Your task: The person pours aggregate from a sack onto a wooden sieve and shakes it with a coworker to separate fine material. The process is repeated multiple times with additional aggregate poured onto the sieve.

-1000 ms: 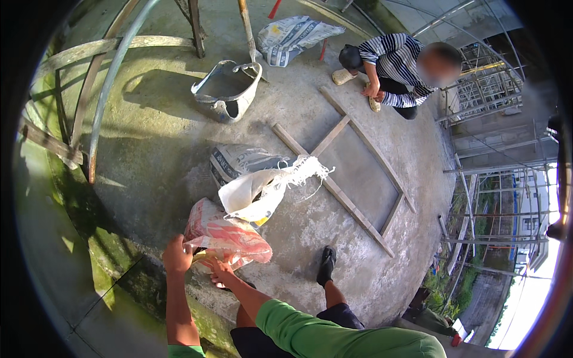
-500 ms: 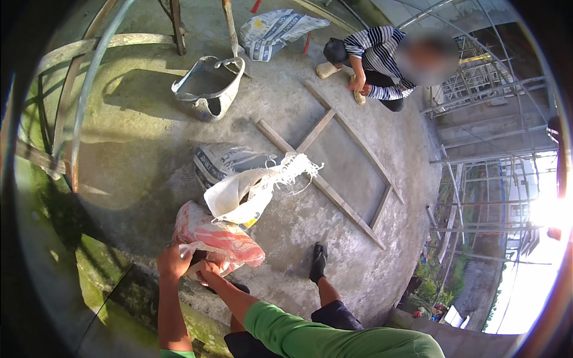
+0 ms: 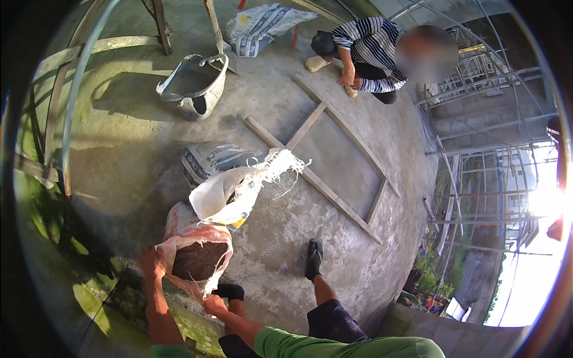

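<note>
A pink and white woven sack (image 3: 181, 219) stands in front of me with its mouth spread wide. Inside lies a brown, loose, soil-like or sandy material (image 3: 200, 261). My left hand (image 3: 153, 262), a little blurred, grips the left side of the sack's rim. The rim's near right edge is pinched in my right hand (image 3: 215, 305). Just beyond leans a white sack (image 3: 218, 194) with a frayed top, its mouth also open. A grey and white printed bag (image 3: 200, 161) lies behind it, partly hidden.
A cut-open container of grey wet mix (image 3: 194, 83) sits farther off beside a shovel handle (image 3: 213, 24). A wooden frame (image 3: 322, 188) lies on the concrete. Another person (image 3: 370, 51) crouches beyond it near a printed bag (image 3: 265, 28). Metal scaffolding (image 3: 483, 143) stands at right.
The pink sack's mouth, gathered between my hands before, is now pulled open, showing the brown material. My hands have moved apart, the right one nearer me.
</note>
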`<move>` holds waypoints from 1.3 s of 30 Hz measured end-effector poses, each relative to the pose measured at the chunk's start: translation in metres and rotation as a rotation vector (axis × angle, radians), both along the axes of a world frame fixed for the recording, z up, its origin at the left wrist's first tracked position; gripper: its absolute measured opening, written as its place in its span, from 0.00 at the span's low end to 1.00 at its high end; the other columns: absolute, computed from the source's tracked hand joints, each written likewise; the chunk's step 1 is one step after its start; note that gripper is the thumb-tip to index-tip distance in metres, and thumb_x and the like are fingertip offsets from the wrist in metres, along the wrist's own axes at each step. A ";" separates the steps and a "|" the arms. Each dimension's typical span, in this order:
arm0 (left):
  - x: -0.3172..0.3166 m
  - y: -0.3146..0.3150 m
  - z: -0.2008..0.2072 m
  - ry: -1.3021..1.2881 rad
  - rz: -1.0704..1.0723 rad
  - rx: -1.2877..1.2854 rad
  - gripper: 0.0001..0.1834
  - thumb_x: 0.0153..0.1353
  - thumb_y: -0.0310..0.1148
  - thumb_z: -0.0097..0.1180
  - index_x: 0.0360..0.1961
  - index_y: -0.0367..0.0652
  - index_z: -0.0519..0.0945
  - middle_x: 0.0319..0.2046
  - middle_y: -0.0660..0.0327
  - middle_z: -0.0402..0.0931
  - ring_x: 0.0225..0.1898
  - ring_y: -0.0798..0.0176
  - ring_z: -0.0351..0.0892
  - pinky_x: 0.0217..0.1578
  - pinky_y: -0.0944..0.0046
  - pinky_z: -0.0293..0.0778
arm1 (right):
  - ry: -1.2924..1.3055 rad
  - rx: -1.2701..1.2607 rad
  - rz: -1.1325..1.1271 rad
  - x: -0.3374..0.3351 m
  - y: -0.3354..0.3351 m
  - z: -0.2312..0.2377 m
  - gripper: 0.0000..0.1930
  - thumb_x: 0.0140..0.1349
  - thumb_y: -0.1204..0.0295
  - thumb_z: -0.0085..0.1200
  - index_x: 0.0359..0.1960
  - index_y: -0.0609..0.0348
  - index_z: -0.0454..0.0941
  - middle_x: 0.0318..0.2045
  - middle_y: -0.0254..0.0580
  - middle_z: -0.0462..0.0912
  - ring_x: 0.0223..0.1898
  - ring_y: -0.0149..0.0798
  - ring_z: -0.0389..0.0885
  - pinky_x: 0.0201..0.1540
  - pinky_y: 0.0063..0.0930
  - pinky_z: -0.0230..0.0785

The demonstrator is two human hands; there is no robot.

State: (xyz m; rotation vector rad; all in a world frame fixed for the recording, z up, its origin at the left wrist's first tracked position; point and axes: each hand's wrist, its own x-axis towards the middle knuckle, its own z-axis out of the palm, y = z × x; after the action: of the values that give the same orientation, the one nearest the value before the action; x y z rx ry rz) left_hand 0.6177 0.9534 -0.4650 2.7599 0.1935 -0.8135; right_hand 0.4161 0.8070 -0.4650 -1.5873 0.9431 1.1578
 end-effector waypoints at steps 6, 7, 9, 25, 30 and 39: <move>-0.037 -0.007 -0.046 -0.100 1.331 -1.377 0.22 0.64 0.45 0.43 0.51 0.43 0.76 0.50 0.51 0.75 0.51 0.48 0.74 0.53 0.51 0.69 | 0.136 0.117 0.201 0.035 -0.029 0.029 0.23 0.62 0.59 0.36 0.46 0.63 0.78 0.42 0.58 0.82 0.42 0.52 0.83 0.43 0.45 0.74; -0.028 -0.030 -0.019 -0.034 1.418 -1.508 0.23 0.64 0.45 0.43 0.51 0.42 0.76 0.50 0.52 0.75 0.51 0.49 0.74 0.53 0.51 0.70 | 0.079 0.009 0.221 0.030 -0.033 0.028 0.25 0.63 0.58 0.35 0.47 0.64 0.77 0.45 0.58 0.81 0.45 0.52 0.81 0.47 0.46 0.72; -0.029 -0.057 0.033 -0.079 1.567 -1.728 0.22 0.63 0.43 0.46 0.50 0.38 0.76 0.47 0.52 0.76 0.52 0.48 0.73 0.54 0.47 0.69 | 0.035 -0.069 0.251 0.020 -0.043 0.030 0.28 0.64 0.55 0.32 0.49 0.64 0.77 0.48 0.59 0.79 0.50 0.54 0.78 0.52 0.48 0.69; -0.151 -0.244 0.154 -0.112 1.290 -1.198 0.10 0.59 0.33 0.40 0.20 0.49 0.66 0.17 0.68 0.60 0.19 0.70 0.58 0.24 0.68 0.56 | -0.003 -0.129 0.016 -0.105 -0.250 0.157 0.23 0.60 0.54 0.39 0.41 0.59 0.81 0.40 0.61 0.81 0.45 0.60 0.79 0.49 0.46 0.72; -0.230 -0.274 0.177 0.063 1.185 -1.273 0.09 0.58 0.32 0.36 0.23 0.47 0.67 0.18 0.69 0.60 0.20 0.70 0.58 0.25 0.70 0.56 | 0.045 -0.213 -0.089 -0.180 -0.299 0.201 0.22 0.59 0.54 0.40 0.38 0.55 0.81 0.36 0.54 0.83 0.41 0.59 0.80 0.45 0.47 0.72; -0.349 -0.428 0.054 0.404 0.914 -0.714 0.09 0.54 0.31 0.41 0.19 0.46 0.70 0.18 0.63 0.68 0.21 0.65 0.67 0.25 0.67 0.63 | -0.065 -0.310 -0.173 -0.322 -0.432 0.111 0.17 0.61 0.58 0.44 0.33 0.56 0.80 0.28 0.53 0.81 0.33 0.55 0.82 0.34 0.46 0.74</move>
State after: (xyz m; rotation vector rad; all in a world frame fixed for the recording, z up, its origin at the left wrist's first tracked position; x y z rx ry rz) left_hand 0.2684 0.5258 -0.4111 1.5542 0.9363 -0.8964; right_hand 0.0938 0.3754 -0.3538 -1.7353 1.2366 0.8652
